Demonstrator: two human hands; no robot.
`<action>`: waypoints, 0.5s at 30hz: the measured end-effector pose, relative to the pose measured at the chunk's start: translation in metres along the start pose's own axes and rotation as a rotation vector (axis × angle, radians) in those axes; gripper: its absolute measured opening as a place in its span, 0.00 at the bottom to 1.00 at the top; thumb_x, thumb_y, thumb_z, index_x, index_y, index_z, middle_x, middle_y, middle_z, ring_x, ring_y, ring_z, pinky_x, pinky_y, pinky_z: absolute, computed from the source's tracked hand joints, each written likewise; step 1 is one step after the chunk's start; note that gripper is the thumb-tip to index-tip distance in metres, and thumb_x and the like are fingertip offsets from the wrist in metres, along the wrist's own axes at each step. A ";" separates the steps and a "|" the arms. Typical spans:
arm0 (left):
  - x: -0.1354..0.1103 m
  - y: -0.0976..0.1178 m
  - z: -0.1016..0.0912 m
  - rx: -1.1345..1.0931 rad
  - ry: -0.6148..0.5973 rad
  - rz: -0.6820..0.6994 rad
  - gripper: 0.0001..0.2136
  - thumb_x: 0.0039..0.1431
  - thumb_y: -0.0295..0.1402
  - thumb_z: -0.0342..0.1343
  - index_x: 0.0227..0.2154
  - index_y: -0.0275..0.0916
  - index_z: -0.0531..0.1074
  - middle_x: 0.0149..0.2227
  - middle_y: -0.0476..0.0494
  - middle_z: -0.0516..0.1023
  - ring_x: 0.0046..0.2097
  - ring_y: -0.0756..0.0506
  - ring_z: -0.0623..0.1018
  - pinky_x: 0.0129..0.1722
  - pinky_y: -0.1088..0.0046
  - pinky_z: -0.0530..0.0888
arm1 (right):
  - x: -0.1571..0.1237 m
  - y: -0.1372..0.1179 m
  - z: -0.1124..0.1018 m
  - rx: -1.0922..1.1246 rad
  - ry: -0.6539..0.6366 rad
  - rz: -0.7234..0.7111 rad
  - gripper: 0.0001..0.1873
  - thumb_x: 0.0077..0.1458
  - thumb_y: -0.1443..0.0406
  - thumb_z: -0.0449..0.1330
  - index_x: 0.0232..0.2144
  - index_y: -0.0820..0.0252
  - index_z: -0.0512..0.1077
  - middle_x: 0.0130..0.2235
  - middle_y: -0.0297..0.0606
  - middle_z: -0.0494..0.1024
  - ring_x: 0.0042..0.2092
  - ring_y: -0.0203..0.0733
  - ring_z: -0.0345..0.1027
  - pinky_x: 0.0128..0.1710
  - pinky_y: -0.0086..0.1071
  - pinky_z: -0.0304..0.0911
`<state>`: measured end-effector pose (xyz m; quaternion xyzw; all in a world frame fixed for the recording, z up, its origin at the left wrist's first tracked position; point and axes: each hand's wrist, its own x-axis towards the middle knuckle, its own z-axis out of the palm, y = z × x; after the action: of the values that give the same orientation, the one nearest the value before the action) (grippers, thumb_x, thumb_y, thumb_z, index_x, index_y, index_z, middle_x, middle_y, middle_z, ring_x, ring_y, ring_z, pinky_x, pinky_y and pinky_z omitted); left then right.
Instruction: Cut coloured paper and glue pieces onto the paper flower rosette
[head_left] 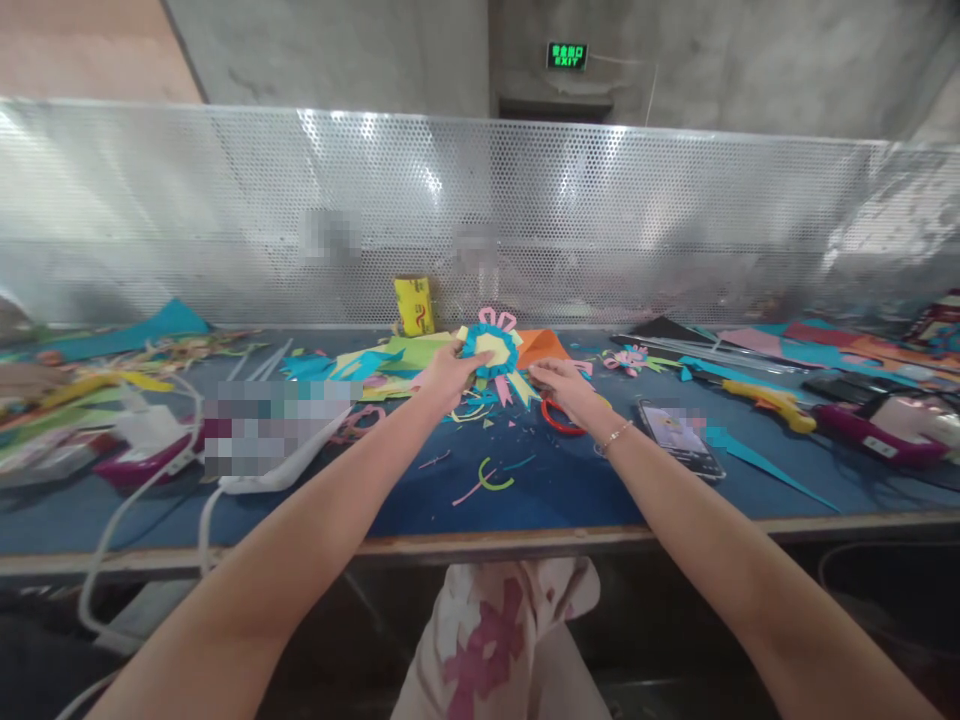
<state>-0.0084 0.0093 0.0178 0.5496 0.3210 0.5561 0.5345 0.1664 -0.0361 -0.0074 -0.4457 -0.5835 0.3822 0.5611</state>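
My left hand (448, 373) is closed on the left edge of a paper flower (491, 352) with a blue fringed ring, a yellow centre and pink loops on top, held just above the blue table (570, 480). To the right of the flower my right hand (564, 388) has its fingers curled over a pair of red-handled scissors (559, 418) that lie on the table. What the fingertips hold, if anything, is hidden. A thin bracelet sits on my right wrist.
Coloured paper sheets and scraps (390, 360) lie behind and around the flower. A phone (679, 436) lies right of my right wrist, a yellow glue gun (772, 403) further right. A yellow box (414, 305) stands against the perforated metal screen (225, 210). White cables (142, 470) trail at left.
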 end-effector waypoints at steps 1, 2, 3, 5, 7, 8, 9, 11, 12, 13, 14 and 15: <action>-0.001 -0.001 0.001 0.010 -0.011 -0.002 0.16 0.32 0.30 0.64 0.27 0.33 0.67 0.18 0.51 0.71 0.19 0.53 0.71 0.18 0.79 0.67 | 0.000 0.002 0.003 0.035 -0.045 0.032 0.14 0.39 0.58 0.59 0.28 0.61 0.66 0.28 0.31 0.68 0.29 0.30 0.59 0.27 0.26 0.53; -0.001 -0.002 0.002 0.017 -0.023 -0.007 0.16 0.32 0.30 0.64 0.28 0.33 0.67 0.19 0.50 0.71 0.19 0.53 0.71 0.18 0.79 0.67 | 0.000 0.004 0.005 0.058 -0.078 0.055 0.16 0.39 0.58 0.60 0.31 0.61 0.66 0.31 0.33 0.69 0.31 0.31 0.60 0.29 0.26 0.54; -0.002 -0.002 0.003 0.021 -0.035 -0.015 0.16 0.32 0.30 0.64 0.28 0.33 0.67 0.20 0.49 0.72 0.19 0.53 0.71 0.18 0.79 0.67 | 0.000 0.006 0.007 0.076 -0.097 0.068 0.17 0.38 0.59 0.61 0.33 0.61 0.66 0.32 0.34 0.70 0.32 0.31 0.61 0.31 0.27 0.54; -0.003 -0.003 0.004 0.023 -0.048 -0.035 0.17 0.32 0.30 0.64 0.29 0.33 0.68 0.21 0.48 0.73 0.20 0.52 0.71 0.18 0.79 0.67 | 0.000 0.008 0.010 0.103 -0.130 0.077 0.18 0.37 0.62 0.62 0.34 0.60 0.66 0.34 0.35 0.70 0.34 0.32 0.62 0.33 0.27 0.55; -0.004 -0.002 0.006 0.021 -0.058 -0.056 0.17 0.32 0.29 0.64 0.29 0.33 0.68 0.23 0.47 0.74 0.21 0.52 0.72 0.18 0.79 0.67 | -0.001 0.009 0.011 0.139 -0.197 0.064 0.18 0.37 0.64 0.62 0.34 0.61 0.66 0.33 0.35 0.70 0.34 0.32 0.62 0.35 0.28 0.55; -0.004 -0.002 0.006 0.015 -0.065 -0.065 0.17 0.32 0.29 0.64 0.29 0.33 0.68 0.24 0.47 0.74 0.22 0.51 0.73 0.18 0.79 0.68 | -0.002 0.008 0.011 0.155 -0.245 0.056 0.16 0.37 0.65 0.62 0.33 0.61 0.66 0.32 0.34 0.70 0.34 0.32 0.62 0.35 0.28 0.56; -0.004 -0.002 0.006 0.008 -0.071 -0.072 0.17 0.32 0.28 0.64 0.30 0.33 0.68 0.24 0.46 0.75 0.23 0.51 0.73 0.19 0.78 0.68 | -0.003 0.007 0.011 0.165 -0.295 0.051 0.15 0.37 0.65 0.62 0.32 0.61 0.66 0.30 0.34 0.70 0.33 0.32 0.62 0.35 0.28 0.56; -0.005 -0.001 0.006 0.008 -0.080 -0.083 0.17 0.33 0.28 0.64 0.30 0.32 0.68 0.24 0.46 0.75 0.24 0.50 0.74 0.21 0.78 0.69 | -0.005 0.004 0.012 0.162 -0.358 0.054 0.12 0.37 0.66 0.61 0.29 0.62 0.66 0.28 0.32 0.68 0.32 0.31 0.61 0.34 0.28 0.56; -0.005 -0.001 0.006 0.018 -0.078 -0.086 0.17 0.33 0.27 0.64 0.30 0.32 0.68 0.23 0.46 0.74 0.24 0.51 0.74 0.21 0.78 0.69 | -0.006 0.003 0.012 0.151 -0.361 0.058 0.11 0.37 0.66 0.61 0.27 0.62 0.65 0.26 0.31 0.67 0.31 0.31 0.61 0.33 0.27 0.56; -0.005 -0.001 0.005 0.035 -0.074 -0.088 0.16 0.33 0.27 0.64 0.29 0.32 0.68 0.22 0.47 0.74 0.23 0.51 0.74 0.21 0.78 0.69 | -0.007 0.002 0.013 0.133 -0.352 0.064 0.11 0.36 0.66 0.62 0.25 0.62 0.64 0.25 0.29 0.66 0.29 0.30 0.60 0.31 0.26 0.56; -0.006 -0.001 0.005 0.055 -0.070 -0.091 0.16 0.33 0.27 0.65 0.29 0.33 0.68 0.20 0.48 0.73 0.22 0.51 0.73 0.20 0.78 0.69 | -0.008 0.000 0.013 0.113 -0.337 0.072 0.11 0.36 0.66 0.62 0.23 0.62 0.63 0.24 0.28 0.65 0.29 0.30 0.59 0.30 0.26 0.55; -0.006 -0.001 0.005 0.070 -0.065 -0.095 0.15 0.33 0.27 0.65 0.28 0.33 0.69 0.19 0.48 0.72 0.22 0.51 0.73 0.20 0.78 0.69 | -0.009 -0.001 0.013 0.094 -0.320 0.083 0.12 0.35 0.66 0.63 0.22 0.62 0.62 0.23 0.28 0.64 0.28 0.29 0.59 0.28 0.25 0.55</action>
<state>-0.0048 0.0027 0.0164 0.5697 0.3485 0.5004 0.5510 0.1529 -0.0440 -0.0107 -0.3760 -0.6279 0.4980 0.4653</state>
